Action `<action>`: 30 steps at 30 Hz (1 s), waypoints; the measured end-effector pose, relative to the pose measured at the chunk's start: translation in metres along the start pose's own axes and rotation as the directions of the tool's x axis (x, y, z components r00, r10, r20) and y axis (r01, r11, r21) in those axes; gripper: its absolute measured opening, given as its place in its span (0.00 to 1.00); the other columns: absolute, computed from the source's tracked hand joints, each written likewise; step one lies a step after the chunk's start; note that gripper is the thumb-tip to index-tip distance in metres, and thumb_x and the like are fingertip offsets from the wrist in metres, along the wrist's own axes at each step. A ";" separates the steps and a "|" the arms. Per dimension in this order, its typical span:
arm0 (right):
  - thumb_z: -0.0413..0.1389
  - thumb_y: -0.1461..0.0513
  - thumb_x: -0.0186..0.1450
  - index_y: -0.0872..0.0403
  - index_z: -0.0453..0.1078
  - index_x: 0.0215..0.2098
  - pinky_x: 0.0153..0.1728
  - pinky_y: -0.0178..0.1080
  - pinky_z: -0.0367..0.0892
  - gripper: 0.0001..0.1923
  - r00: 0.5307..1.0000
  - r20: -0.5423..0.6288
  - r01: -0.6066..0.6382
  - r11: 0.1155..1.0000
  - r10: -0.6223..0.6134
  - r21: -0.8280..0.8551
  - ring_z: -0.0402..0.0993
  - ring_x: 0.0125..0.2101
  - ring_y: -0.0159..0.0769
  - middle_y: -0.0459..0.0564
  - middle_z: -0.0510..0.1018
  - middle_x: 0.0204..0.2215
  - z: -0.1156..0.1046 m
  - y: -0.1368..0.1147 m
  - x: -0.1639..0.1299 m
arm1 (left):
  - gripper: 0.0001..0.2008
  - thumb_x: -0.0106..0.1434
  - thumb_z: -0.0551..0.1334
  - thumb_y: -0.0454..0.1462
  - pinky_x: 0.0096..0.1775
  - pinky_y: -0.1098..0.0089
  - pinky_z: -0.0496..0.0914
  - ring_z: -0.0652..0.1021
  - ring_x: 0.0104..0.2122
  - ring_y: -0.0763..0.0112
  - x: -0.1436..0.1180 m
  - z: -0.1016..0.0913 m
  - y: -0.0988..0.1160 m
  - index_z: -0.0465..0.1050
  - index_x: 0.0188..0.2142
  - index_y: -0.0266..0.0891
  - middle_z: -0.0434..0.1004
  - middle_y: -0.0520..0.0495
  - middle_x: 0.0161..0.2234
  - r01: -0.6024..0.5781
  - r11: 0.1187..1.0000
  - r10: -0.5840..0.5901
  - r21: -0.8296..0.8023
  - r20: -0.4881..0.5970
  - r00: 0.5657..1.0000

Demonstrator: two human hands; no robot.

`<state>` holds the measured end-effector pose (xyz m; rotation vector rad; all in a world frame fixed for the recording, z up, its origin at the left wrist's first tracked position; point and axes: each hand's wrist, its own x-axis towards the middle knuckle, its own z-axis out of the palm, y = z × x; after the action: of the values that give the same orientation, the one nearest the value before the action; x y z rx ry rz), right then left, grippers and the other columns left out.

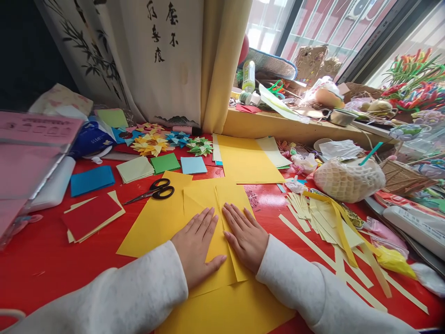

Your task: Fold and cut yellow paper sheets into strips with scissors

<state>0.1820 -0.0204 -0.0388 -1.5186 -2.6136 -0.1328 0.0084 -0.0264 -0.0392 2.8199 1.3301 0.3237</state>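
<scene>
Both hands lie flat on a folded yellow sheet of paper (198,195), whose two flaps meet along a lengthwise line near its middle. My left hand (199,246) presses the left flap, fingers stretched forward and thumb out to the side. On the right flap rests my right hand (245,239), its fingers extended and close to the centre line. Neither hand grips anything. Under the folded sheet are more yellow sheets (222,311), one reaching out to the left. Black-handled scissors (160,189) lie on that left sheet, beyond my left hand.
Paper stacks in red (92,215), blue (92,181) and green (165,163) sit left on the red table (31,273). Folded paper stars (151,143) and a yellow stack (252,160) are behind. Pale paper strips (365,287) and a netted bag (349,178) occupy the right.
</scene>
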 end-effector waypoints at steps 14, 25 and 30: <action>0.32 0.56 0.63 0.59 0.41 0.57 0.54 0.44 0.41 0.26 0.999 0.031 -0.016 1.000 0.015 0.018 0.36 0.56 0.34 0.48 0.43 0.57 0.001 0.001 0.001 | 0.31 0.57 0.44 0.49 0.53 0.60 0.48 0.49 0.55 0.58 -0.001 -0.002 0.008 0.52 0.53 0.27 0.49 0.36 0.55 0.006 1.000 -0.005 0.025 -0.048 0.999; 0.34 0.56 0.63 0.60 0.42 0.57 0.54 0.45 0.43 0.26 0.998 0.020 0.055 0.998 -0.055 0.022 0.37 0.56 0.36 0.52 0.44 0.56 0.001 0.006 -0.002 | 0.32 0.56 0.43 0.51 0.53 0.61 0.48 0.49 0.55 0.61 0.001 0.001 -0.003 0.50 0.54 0.29 0.50 0.39 0.55 -0.024 1.000 0.024 0.007 -0.028 0.999; 0.34 0.58 0.63 0.59 0.42 0.57 0.54 0.43 0.42 0.25 1.000 0.003 -0.002 1.000 0.002 0.008 0.38 0.56 0.35 0.50 0.45 0.56 0.000 0.000 -0.004 | 0.32 0.56 0.44 0.50 0.53 0.61 0.48 0.49 0.55 0.61 0.000 0.002 0.002 0.50 0.54 0.29 0.49 0.39 0.56 0.007 1.000 -0.007 -0.002 -0.044 0.999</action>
<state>0.1843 -0.0236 -0.0392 -1.5200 -2.6117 -0.1197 0.0096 -0.0276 -0.0408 2.8224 1.3460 0.3894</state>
